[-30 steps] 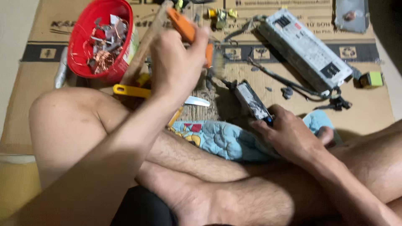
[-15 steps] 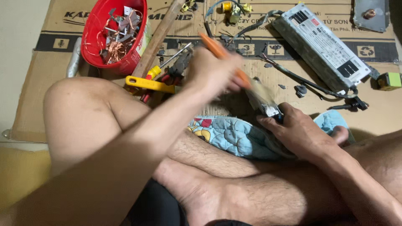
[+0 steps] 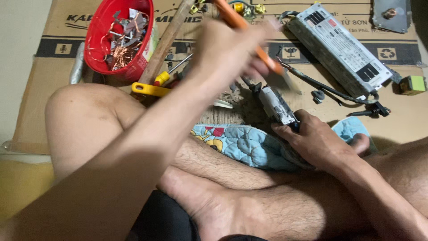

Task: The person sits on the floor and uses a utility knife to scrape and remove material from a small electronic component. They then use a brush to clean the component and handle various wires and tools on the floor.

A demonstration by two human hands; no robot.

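Seen from above, seated cross-legged on flattened cardboard. Left hand raised and blurred, fingers closed around an orange-handled tool, its tip slanting down toward the small grey module. Right hand lower, fingers wrapped around the near end of that module, holding it against the floor just beyond a blue patterned quilted cloth. Black cable running from the module's far side toward a long grey metal box lying diagonally, well apart from the hands. Further left, a red bowl filled with copper wire scraps and small metal pieces, a wooden handle lying just beside it, and a yellow-handled tool near the left knee. Small yellow-green block at the far right edge.
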